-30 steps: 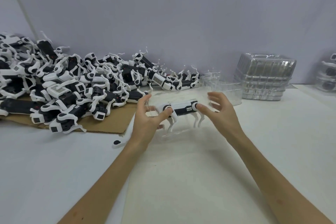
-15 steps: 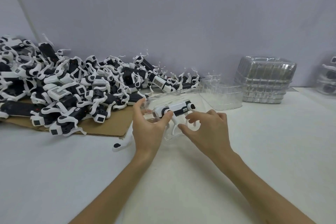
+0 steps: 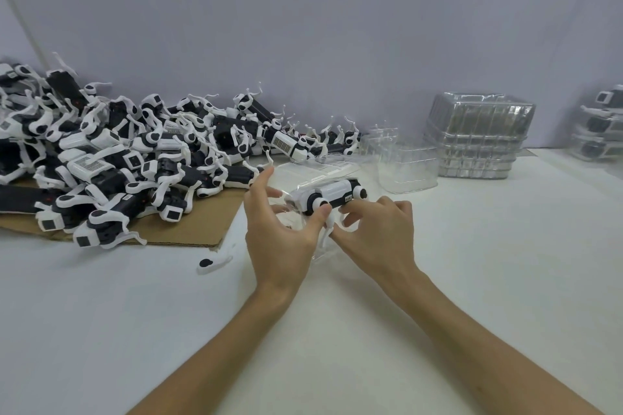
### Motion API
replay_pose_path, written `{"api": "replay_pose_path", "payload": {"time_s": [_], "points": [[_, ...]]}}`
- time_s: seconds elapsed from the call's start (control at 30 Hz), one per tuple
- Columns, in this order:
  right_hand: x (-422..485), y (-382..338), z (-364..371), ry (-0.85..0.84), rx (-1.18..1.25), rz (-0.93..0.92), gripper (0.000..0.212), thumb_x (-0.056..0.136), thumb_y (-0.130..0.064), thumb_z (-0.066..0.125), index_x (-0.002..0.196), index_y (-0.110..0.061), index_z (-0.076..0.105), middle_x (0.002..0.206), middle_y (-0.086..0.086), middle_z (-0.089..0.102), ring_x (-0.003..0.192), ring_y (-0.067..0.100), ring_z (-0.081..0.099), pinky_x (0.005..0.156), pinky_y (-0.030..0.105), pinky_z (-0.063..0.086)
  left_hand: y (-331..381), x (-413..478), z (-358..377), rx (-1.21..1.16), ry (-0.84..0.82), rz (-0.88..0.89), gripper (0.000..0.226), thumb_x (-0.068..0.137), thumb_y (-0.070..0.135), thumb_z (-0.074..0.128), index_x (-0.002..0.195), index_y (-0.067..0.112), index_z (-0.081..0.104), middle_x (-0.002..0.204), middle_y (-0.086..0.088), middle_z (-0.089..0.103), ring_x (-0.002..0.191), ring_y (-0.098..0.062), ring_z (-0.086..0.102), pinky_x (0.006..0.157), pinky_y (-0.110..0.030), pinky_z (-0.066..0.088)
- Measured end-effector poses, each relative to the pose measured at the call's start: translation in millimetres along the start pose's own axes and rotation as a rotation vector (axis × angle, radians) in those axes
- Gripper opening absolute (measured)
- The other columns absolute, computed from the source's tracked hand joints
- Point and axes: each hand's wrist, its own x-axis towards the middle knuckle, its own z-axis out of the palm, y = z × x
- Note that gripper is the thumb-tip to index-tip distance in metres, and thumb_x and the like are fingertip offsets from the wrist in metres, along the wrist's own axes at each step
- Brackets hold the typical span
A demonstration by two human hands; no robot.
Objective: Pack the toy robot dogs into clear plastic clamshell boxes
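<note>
A black and white toy robot dog [image 3: 332,196] lies inside a clear clamshell box [image 3: 320,249] at the middle of the white table. My left hand [image 3: 279,232] grips the box's left end, thumb against the dog's front shoulder. My right hand [image 3: 377,236] holds the box's right front, fingers curled on the plastic by the dog's legs. A big heap of loose robot dogs [image 3: 128,158] fills the left side.
The heap rests on a brown cardboard sheet [image 3: 202,229]. A loose white leg piece [image 3: 214,261] lies near its corner. Empty clear boxes [image 3: 406,167] stand behind my hands, a taller stack [image 3: 478,141] further right. Packed boxes [image 3: 600,125] sit at the far right.
My right hand came down from the dog's rear end to the box's front by the legs. The box with the dog tilted toward me.
</note>
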Motion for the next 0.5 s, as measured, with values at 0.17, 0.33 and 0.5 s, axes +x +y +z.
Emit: {"api": "replay_pose_path", "payload": {"time_s": [0.17,0.33,0.5], "points": [[-1.2,-0.8,-0.1,0.024,0.019,-0.026,0.013,0.079,-0.042,0.076,0.081,-0.030,0.072,0.066,-0.016,0.068,0.070,0.009,0.055,0.088,0.031,0.034,-3.0,4.1,0.2,0.061,0.019,-0.009,0.085,0.070,0.039,0.090,0.140,0.035,0.041,0.113,0.019,0.049,0.096,0.003,0.059,0.073,-0.019,0.049],[11.3,3.9,-9.7,0.158,0.243,-0.082,0.004,0.085,-0.023,0.072,0.085,-0.026,0.070,0.085,-0.017,0.068,0.074,0.009,0.057,0.086,0.040,0.044,-8.2,25.0,-11.0,-0.105,0.055,-0.279,0.076,0.074,0.029,0.090,0.137,0.026,0.047,0.121,0.001,0.058,0.106,-0.013,0.062,0.089,-0.039,0.056],[25.8,18.2,-18.0,-0.099,0.606,0.295,0.044,0.093,-0.039,0.066,0.135,-0.028,0.055,0.134,-0.010,0.053,0.115,0.012,0.056,0.093,0.030,0.045,-6.0,40.2,-24.0,-0.458,-0.108,-0.842,0.061,0.078,0.031,0.084,0.129,0.018,0.054,0.106,-0.008,0.065,0.083,-0.025,0.069,0.080,-0.053,0.058]]}}
